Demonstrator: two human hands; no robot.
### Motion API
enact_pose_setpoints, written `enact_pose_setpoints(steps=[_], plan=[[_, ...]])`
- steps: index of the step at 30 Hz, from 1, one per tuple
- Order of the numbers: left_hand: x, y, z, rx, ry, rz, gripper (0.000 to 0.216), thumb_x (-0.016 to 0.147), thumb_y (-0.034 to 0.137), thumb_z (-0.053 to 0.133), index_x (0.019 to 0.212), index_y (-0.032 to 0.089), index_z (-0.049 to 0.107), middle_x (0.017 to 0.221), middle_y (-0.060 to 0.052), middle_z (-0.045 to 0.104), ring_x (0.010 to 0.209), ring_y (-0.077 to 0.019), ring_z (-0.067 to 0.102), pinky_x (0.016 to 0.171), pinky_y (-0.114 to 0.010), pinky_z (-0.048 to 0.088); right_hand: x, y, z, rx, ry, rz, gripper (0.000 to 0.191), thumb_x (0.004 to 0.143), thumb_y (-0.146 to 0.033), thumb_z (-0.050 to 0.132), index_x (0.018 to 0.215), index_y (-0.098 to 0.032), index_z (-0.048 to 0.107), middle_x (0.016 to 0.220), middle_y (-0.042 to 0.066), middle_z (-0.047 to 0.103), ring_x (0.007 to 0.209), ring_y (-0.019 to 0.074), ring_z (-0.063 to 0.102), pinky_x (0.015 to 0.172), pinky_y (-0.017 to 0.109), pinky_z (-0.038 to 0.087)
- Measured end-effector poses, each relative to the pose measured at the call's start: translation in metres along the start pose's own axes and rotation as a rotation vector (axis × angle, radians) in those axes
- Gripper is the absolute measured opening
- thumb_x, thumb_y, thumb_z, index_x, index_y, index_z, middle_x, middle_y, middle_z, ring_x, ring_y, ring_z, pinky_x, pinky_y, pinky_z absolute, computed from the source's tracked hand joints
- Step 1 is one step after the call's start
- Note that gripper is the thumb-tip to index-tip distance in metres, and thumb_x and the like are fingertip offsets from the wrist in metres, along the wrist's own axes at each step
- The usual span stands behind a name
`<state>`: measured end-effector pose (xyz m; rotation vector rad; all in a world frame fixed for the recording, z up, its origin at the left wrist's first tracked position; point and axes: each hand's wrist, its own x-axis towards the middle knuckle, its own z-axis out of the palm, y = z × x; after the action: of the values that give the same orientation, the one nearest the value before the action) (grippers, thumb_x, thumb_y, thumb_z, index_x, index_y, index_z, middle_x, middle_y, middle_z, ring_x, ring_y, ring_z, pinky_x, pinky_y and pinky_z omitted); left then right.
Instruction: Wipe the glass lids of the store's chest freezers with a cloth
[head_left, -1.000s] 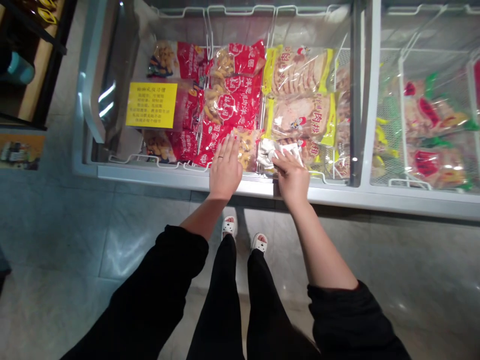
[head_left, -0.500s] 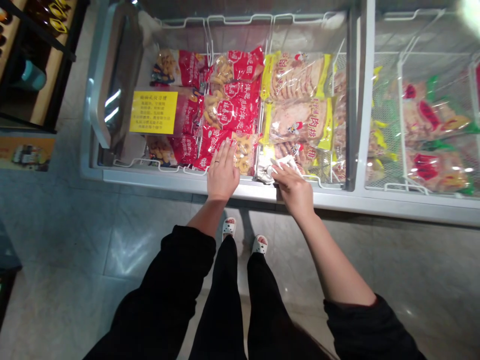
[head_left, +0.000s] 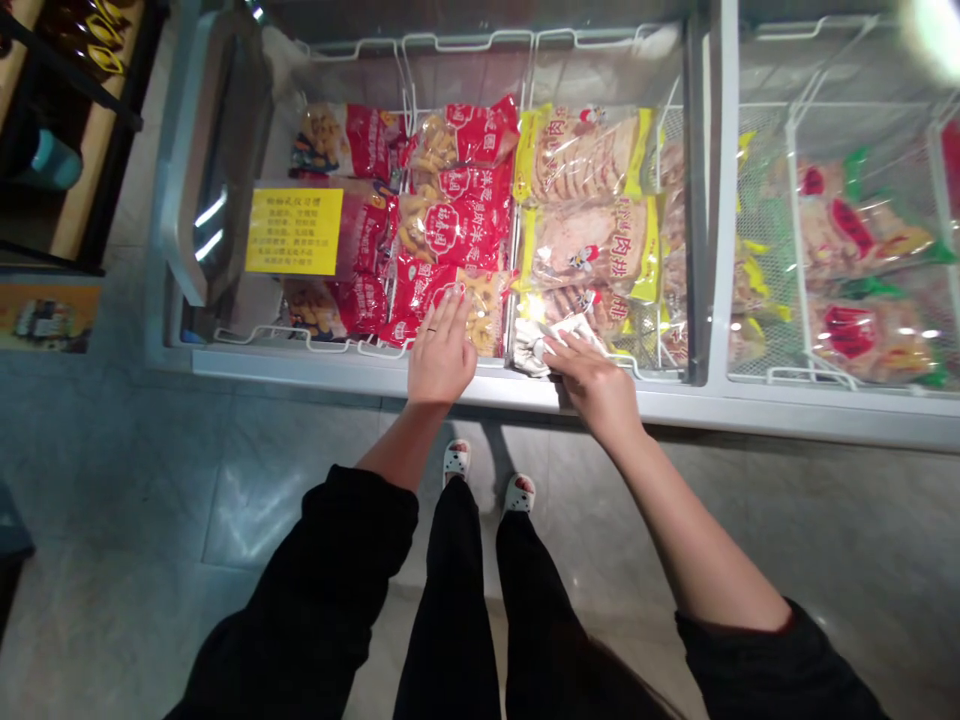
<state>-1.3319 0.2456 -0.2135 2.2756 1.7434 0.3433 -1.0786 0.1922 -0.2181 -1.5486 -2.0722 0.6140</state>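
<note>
A crumpled white cloth (head_left: 531,346) sits bunched beneath the right fingers (head_left: 568,352), its loose folds showing to their left and just beyond their tips. Under the flattened left fingers (head_left: 444,322) lies a clear, shiny glass freezer pane (head_left: 476,78), edged in silver-grey.

Yellow sign (head_left: 294,232) is lying near the freezer's (head_left: 337,368) left edge, its heading showing 礼仪习惯, smaller lines blurring. Along the front edge I'm reading 洋葱 and 圈 on red bags (head_left: 450,225); their logo's looking unclear. Yellow-edged bags (head_left: 589,245), rightward, are showing 肉排. Green-edged bags (head_left: 847,330), toward the right edge, are displaying unreadable labels.
</note>
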Motion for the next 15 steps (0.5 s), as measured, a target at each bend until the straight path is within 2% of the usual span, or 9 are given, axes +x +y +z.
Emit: enact_pose_setpoints(steps=[2, 5, 7, 10, 12, 15], plan=[[0.0, 0.001, -0.001, -0.005, -0.004, 0.004, 0.068, 0.097, 0.009, 0.05, 0.165, 0.017, 0.048, 0.171, -0.011, 0.05, 0.162, -0.0265, 0.043, 0.138, -0.048, 0.033, 0.011, 0.005, 0.003, -0.017, 0.079, 0.052, 0.047, 0.094, 0.0, 0.057, 0.115, -0.031, 0.084, 0.139, 0.0, 0.077, 0.141, 0.0273, 0.067, 0.121, 0.056, 0.057], [0.0, 0.001, 0.0, -0.011, 0.02, 0.008, 0.069, 0.097, 0.009, 0.051, 0.165, 0.016, 0.048, 0.17, -0.011, 0.052, 0.162, -0.0251, 0.043, 0.138, -0.047, 0.032, 0.03, -0.004, 0.02, -0.041, 0.156, 0.078, 0.05, 0.091, 0.003, 0.055, 0.116, -0.029, 0.084, 0.139, 0.001, 0.077, 0.143, 0.0283, 0.065, 0.12, 0.059, 0.057], [0.0, 0.001, 0.001, -0.011, 0.039, 0.008, 0.067, 0.098, 0.009, 0.048, 0.164, 0.014, 0.048, 0.17, -0.013, 0.051, 0.162, -0.0246, 0.044, 0.138, -0.047, 0.033, 0.036, -0.017, 0.03, -0.048, 0.118, 0.031, 0.05, 0.092, 0.003, 0.055, 0.118, -0.028, 0.083, 0.141, 0.002, 0.076, 0.144, 0.0279, 0.064, 0.12, 0.056, 0.057], [-0.001, -0.001, 0.003, -0.028, 0.07, -0.022, 0.066, 0.099, 0.01, 0.047, 0.165, 0.013, 0.047, 0.171, -0.015, 0.051, 0.161, -0.0255, 0.046, 0.137, -0.047, 0.034, 0.026, -0.027, 0.033, -0.017, -0.018, -0.102, 0.045, 0.096, 0.001, 0.056, 0.119, -0.028, 0.083, 0.142, 0.003, 0.076, 0.144, 0.026, 0.064, 0.122, 0.05, 0.056], [-0.002, -0.002, 0.003, -0.042, 0.084, -0.041, 0.068, 0.099, 0.011, 0.048, 0.167, 0.016, 0.044, 0.171, -0.013, 0.051, 0.161, -0.0258, 0.046, 0.137, -0.049, 0.035, 0.012, -0.023, 0.025, 0.011, -0.075, -0.152, 0.042, 0.098, -0.002, 0.058, 0.119, -0.028, 0.083, 0.143, 0.002, 0.075, 0.143, 0.0248, 0.065, 0.123, 0.048, 0.055], [-0.002, -0.003, 0.004, -0.025, 0.081, -0.041, 0.068, 0.099, 0.012, 0.048, 0.167, 0.016, 0.044, 0.171, -0.013, 0.05, 0.161, -0.0247, 0.045, 0.137, -0.048, 0.035, -0.005, -0.005, 0.008, 0.036, -0.052, -0.137, 0.038, 0.1, -0.007, 0.059, 0.12, -0.029, 0.083, 0.142, 0.002, 0.075, 0.14, 0.0252, 0.067, 0.122, 0.049, 0.055]])
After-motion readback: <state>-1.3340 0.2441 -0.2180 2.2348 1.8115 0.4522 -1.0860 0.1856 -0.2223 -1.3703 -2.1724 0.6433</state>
